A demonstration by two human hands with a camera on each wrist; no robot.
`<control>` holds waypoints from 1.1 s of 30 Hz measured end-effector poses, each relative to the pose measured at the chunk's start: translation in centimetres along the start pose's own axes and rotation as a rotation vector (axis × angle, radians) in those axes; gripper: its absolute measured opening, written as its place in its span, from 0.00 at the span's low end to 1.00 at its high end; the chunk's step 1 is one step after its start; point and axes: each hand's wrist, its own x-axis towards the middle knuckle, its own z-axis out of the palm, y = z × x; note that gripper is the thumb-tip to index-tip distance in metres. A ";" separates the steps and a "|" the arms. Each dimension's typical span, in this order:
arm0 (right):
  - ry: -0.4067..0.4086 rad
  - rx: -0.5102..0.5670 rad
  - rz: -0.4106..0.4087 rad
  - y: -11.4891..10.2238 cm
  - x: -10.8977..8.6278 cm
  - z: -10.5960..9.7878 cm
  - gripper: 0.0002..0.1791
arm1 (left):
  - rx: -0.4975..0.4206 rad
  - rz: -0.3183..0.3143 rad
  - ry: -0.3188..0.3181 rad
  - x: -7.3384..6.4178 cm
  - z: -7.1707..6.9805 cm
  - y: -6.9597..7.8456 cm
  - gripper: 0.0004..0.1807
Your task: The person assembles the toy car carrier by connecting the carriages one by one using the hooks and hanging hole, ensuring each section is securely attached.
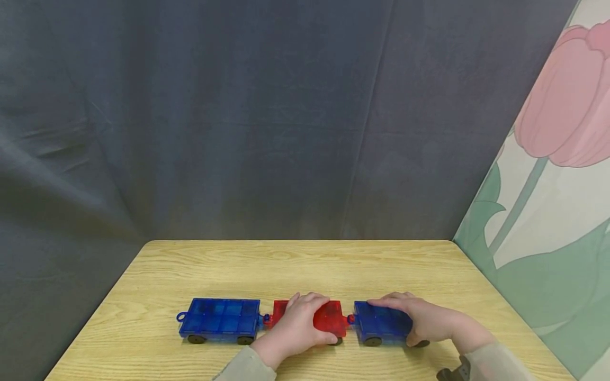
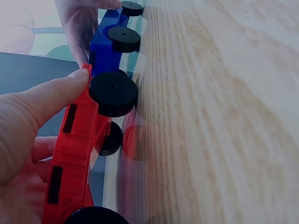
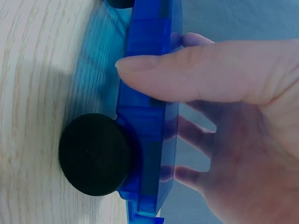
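Three translucent toy train cars with black wheels stand in a row on the wooden table. My left hand [image 1: 296, 329] grips the red car [image 1: 332, 316] in the middle, thumb on its near side and fingers over the far side. My right hand [image 1: 429, 320] holds the right-hand blue car [image 1: 378, 321] likewise; in the right wrist view the thumb [image 3: 159, 74] presses the blue side wall [image 3: 140, 123]. At the left stands another blue car [image 1: 221, 316], touched by neither hand. Hook-and-ring couplings meet between neighbouring cars. My left hand covers part of the red car.
The light wooden table [image 1: 305, 264] has rounded far corners. Behind it hangs a dark grey curtain [image 1: 267, 121]. On the right rises a wall with a large tulip picture [image 1: 562, 106]. An unhooked ring [image 1: 181, 316] sticks out from the left blue car's outer end.
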 end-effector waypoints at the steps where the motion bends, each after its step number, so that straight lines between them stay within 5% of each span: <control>1: 0.004 -0.012 -0.003 0.1 0.0 0.0 0.55 | 0.001 0.000 0.000 0.0 0.0 0.0 0.42; 15: 0.053 -0.126 -0.016 -0.4 0.1 0.2 0.55 | 0.064 0.008 -0.041 -0.1 -0.4 0.2 0.41; 26: 0.069 -0.042 -0.031 -0.7 -0.2 -0.3 0.53 | 0.142 0.055 -0.023 -0.4 -0.8 0.1 0.49; 29: 0.138 -0.007 -0.069 -1.2 -0.3 -0.9 0.51 | 0.157 0.078 0.012 -0.9 -1.9 0.1 0.52; 33: 0.334 -0.054 -0.157 -2.4 -0.4 -1.3 0.42 | 0.205 0.084 0.066 -2.0 -4.4 0.2 0.51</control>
